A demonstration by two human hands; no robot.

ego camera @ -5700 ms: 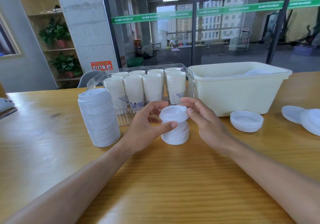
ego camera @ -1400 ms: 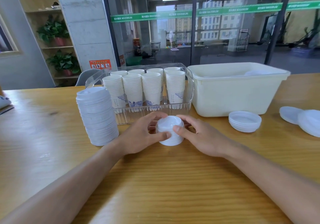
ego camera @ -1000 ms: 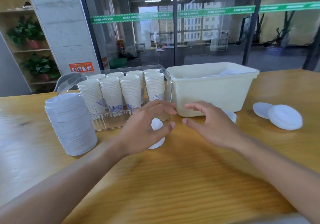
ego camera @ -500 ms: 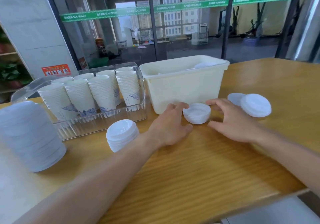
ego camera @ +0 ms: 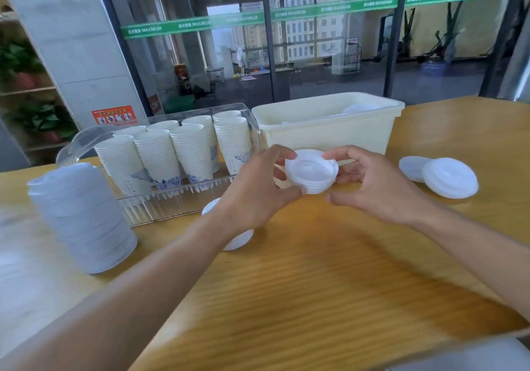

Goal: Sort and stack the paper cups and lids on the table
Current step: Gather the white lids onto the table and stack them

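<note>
A small stack of white lids (ego camera: 312,174) is held above the table between my left hand (ego camera: 255,190) and my right hand (ego camera: 372,182), in front of the cream bin. Another short pile of lids (ego camera: 238,240) rests on the table, mostly hidden under my left wrist. A tall stack of white lids (ego camera: 81,215) stands at the left. Several stacks of paper cups (ego camera: 177,149) stand in a clear plastic tray (ego camera: 160,207). Two loose lids (ego camera: 447,177) lie at the right.
A cream plastic bin (ego camera: 327,134) stands behind my hands, with some white lids inside it. The wooden table's front edge (ego camera: 487,339) runs near the lower right. A glass wall is behind the table, and shelves with plants are at the far left.
Both hands left the short lid pile on the table, reached right to the small stack by the bin and lifted it. The camera view swung right, then back left.
</note>
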